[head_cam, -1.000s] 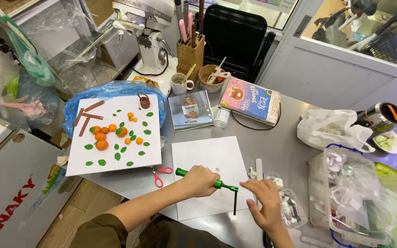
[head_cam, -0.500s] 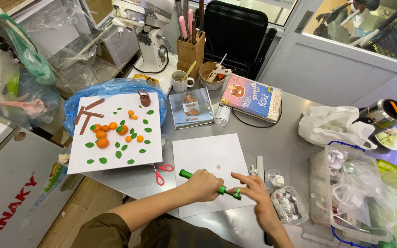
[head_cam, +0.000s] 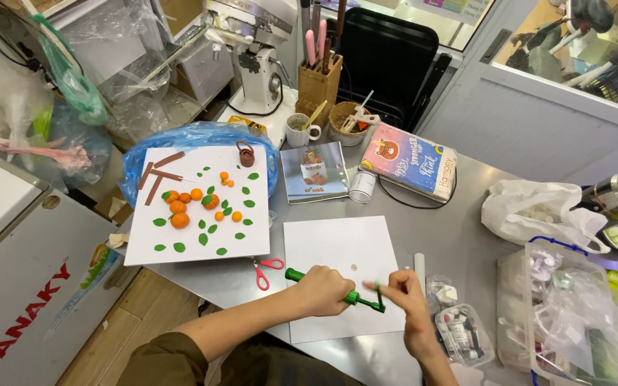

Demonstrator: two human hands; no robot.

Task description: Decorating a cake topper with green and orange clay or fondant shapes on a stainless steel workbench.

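Since before, right hand (head_cam: pixel 405 297) lifted, pinching the tip of the green tool (head_cam: pixel 334 289); left hand (head_cam: pixel 321 291) grip clamped around it.

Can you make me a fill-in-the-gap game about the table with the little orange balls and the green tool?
1. The left hand grips a tool whose handle is ____ in colour.
2. The scissors near the white board have ____ handles.
3. The white board holds orange balls, brown strips and small green ____.
4. The right hand pinches the tool's ____ end.

Missing words: green; red; leaves; thin
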